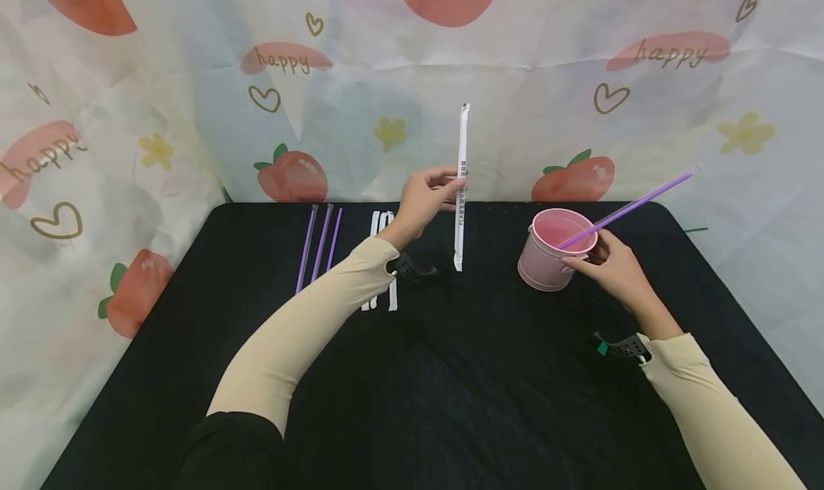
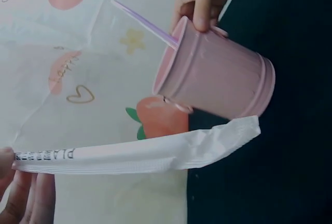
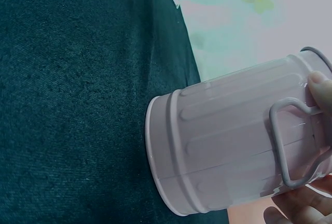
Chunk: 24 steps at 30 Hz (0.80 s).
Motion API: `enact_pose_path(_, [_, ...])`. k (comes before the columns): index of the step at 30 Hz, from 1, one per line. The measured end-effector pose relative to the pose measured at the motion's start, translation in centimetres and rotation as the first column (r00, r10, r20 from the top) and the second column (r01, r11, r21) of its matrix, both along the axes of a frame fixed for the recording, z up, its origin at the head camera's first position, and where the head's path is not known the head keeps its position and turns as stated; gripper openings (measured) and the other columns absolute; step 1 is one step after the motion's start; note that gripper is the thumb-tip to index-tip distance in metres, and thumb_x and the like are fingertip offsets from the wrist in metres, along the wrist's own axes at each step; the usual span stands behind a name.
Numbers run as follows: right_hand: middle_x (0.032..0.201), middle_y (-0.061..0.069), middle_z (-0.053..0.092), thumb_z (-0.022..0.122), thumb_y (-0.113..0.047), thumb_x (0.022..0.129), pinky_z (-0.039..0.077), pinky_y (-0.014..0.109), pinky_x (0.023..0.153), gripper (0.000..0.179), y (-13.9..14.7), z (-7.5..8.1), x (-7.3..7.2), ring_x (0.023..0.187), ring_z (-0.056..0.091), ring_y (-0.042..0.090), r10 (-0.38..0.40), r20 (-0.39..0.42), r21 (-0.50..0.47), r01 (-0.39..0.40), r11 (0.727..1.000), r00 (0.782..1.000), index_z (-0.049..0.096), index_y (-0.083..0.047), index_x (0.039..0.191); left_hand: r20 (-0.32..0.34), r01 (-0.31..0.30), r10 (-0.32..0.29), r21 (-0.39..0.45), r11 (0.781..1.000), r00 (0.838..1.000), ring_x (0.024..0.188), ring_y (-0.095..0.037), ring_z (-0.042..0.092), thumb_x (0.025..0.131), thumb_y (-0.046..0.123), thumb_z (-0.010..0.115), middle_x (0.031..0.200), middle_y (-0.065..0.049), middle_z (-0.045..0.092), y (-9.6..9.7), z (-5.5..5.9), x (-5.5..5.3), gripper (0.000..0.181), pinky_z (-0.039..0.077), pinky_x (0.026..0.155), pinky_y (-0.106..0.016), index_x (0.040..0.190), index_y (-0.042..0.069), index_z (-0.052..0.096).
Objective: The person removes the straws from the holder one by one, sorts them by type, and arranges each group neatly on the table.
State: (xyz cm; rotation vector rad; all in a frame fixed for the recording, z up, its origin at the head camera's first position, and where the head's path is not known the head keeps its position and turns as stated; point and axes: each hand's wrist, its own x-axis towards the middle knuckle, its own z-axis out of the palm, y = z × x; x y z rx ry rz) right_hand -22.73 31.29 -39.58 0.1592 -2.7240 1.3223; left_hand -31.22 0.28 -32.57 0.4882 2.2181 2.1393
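My left hand (image 1: 426, 198) pinches a straw in a white paper wrapper (image 1: 461, 189) near its middle and holds it upright above the table. Printed lettering shows on the wrapper in the left wrist view. To the right, a pink bucket (image 1: 543, 265) with small wire side handles stands on the table. My right hand (image 1: 608, 265) grips this bucket at the rim, thumb on the near side. Leaning out of it to the upper right is a purple straw (image 1: 650, 198) in a clear wrapper. The wrapped white straw hangs left of the bucket, apart from it.
Three purple straws (image 1: 320, 243) lie side by side on the black tablecloth (image 1: 412, 397) at the left. Next to them are several white-wrapped straws (image 1: 393, 293), partly hidden behind my left wrist. A curtain (image 1: 489, 132) with fruit prints hangs behind the table's far edge.
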Motion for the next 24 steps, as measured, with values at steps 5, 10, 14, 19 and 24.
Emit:
enact_pose_path(5, [0.135, 0.029, 0.045, 0.067, -0.023, 0.088, 0.04, -0.004, 0.075, 0.065, 0.0, -0.1, 0.0, 0.103, 0.05, -0.011, 0.002, -0.001, -0.013, -0.002, 1.0, 1.0, 0.035, 0.004, 0.137, 0.035, -0.009, 0.011, -0.056, 0.998, 0.999, 0.069, -0.009, 0.063, 0.089, 0.008, 0.063, 0.102, -0.022, 0.067, -1.7, -0.7, 0.3, 0.027, 0.059, 0.072, -0.032, 0.115, -0.002, 0.064])
enact_pose_path(10, [0.135, 0.029, 0.045, 0.067, -0.024, 0.087, 0.041, -0.003, 0.075, 0.065, 0.0, -0.1, 0.0, 0.108, 0.054, -0.001, 0.0, 0.003, -0.006, 0.0, 1.0, 1.0, 0.035, 0.003, 0.137, 0.065, -0.032, 0.039, -0.109, 0.994, 0.997, 0.068, -0.006, 0.063, 0.09, 0.009, 0.063, 0.105, -0.024, 0.067, -3.1, -1.7, 0.2, 0.028, 0.059, 0.072, -0.03, 0.116, -0.001, 0.064])
enact_pose_path(14, [0.135, 0.029, 0.045, 0.067, -0.025, 0.087, 0.04, -0.003, 0.074, 0.066, 0.0, 0.0, 0.0, 0.113, 0.056, 0.014, -0.003, 0.011, 0.006, 0.003, 1.0, 1.0, 0.035, 0.003, 0.137, 0.085, -0.06, 0.073, -0.148, 0.987, 0.994, 0.066, -0.005, 0.062, 0.089, 0.009, 0.063, 0.104, -0.024, 0.067, -4.0, -2.6, 0.1, 0.026, 0.059, 0.071, -0.029, 0.112, -0.002, 0.065])
enact_pose_path(19, [0.135, 0.028, 0.045, 0.067, -0.026, 0.088, 0.04, -0.004, 0.074, 0.066, -0.1, 0.2, 0.1, 0.112, 0.057, 0.014, -0.007, 0.017, 0.006, 0.007, 1.0, 1.0, 0.034, 0.003, 0.138, 0.095, -0.082, 0.104, -0.216, 0.973, 0.99, 0.064, -0.004, 0.061, 0.089, 0.01, 0.064, 0.102, -0.023, 0.068, -5.0, -3.8, -0.1, 0.024, 0.059, 0.072, -0.029, 0.109, -0.003, 0.066])
enact_pose_path(24, [0.134, 0.029, 0.046, 0.067, -0.025, 0.088, 0.04, -0.004, 0.074, 0.067, -0.1, 0.2, 0.1, 0.103, 0.051, -0.008, 0.001, 0.014, -0.002, -0.001, 1.0, 1.0, 0.034, 0.004, 0.138, 0.118, -0.11, 0.143, -0.251, 0.962, 0.983, 0.06, -0.004, 0.062, 0.088, 0.01, 0.065, 0.099, -0.022, 0.069, -5.8, -5.3, -0.2, 0.023, 0.059, 0.069, -0.027, 0.107, -0.003, 0.067])
